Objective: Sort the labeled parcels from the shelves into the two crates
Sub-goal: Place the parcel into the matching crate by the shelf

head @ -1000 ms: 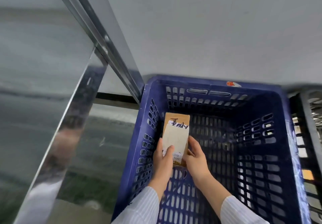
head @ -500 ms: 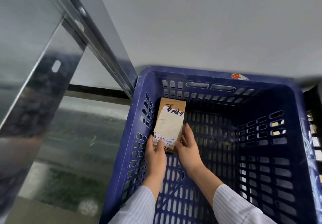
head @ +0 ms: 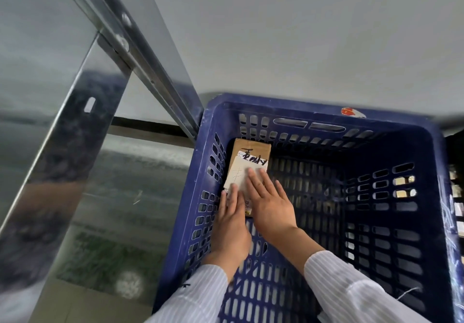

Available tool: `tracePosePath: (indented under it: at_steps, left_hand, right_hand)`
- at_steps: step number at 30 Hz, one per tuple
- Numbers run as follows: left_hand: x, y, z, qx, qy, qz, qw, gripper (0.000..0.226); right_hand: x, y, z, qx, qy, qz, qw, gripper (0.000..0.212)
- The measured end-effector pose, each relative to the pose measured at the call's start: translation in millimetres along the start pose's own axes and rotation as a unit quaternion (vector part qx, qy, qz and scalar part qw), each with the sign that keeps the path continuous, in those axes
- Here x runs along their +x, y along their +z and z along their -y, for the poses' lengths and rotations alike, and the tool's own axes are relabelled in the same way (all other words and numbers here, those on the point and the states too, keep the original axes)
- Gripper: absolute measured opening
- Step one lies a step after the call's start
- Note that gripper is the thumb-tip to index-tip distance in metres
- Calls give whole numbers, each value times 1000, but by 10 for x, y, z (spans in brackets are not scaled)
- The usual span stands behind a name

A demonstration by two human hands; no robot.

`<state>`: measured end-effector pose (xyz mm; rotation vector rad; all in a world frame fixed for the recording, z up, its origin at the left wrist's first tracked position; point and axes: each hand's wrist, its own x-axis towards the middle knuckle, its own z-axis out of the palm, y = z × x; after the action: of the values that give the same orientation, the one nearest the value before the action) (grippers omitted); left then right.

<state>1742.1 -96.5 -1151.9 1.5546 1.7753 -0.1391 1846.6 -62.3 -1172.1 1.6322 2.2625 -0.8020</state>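
Observation:
A small cardboard parcel (head: 247,158) with a white handwritten label lies flat on the floor of the blue slotted crate (head: 313,110), in its far left corner against the left wall. My left hand (head: 232,219) rests flat on the parcel's near end, fingers extended. My right hand (head: 270,203) lies palm down over the parcel's right half, fingers spread. Neither hand curls around the parcel. The near part of the label is hidden under both hands.
A shiny metal shelf upright (head: 62,152) and a slanted metal rail (head: 140,54) stand left of the crate. A second, dark crate (head: 455,197) shows at the right edge. A pale wall (head: 313,33) rises behind. Grey floor (head: 130,179) lies at the left.
The parcel went from being held by its near end above the crate floor to lying flat in the corner. Both hands let go of its sides and now lie flat on top.

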Motion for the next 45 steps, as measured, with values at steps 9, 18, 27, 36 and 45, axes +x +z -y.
tracePosePath:
  at_steps: [9,18,27,36,45]
  left_hand:
    - [99,93,-74,33,-52,31,998,80]
    - [-22,-385,-69,-72,-46,99,991,64]
    - [-520,-1035,-546,-21,-17,31,999,53]
    - [-1255,-1674,-1034,89,28,-30,995,52]
    - [-2043,-2461,-1637,148,75,-117,979,53]
  right_hand:
    - [68,63,35,-13,10,25,1000,57]
    - [-78,-613,-26,38,-14,81,996,63]
    - [-896,-1255,24,83,25,-39,995,59]
    - [-1703,-2163,222,108,56,-126,984,58]
    - [-2414,-3117,538,78,55,-221,971,61]
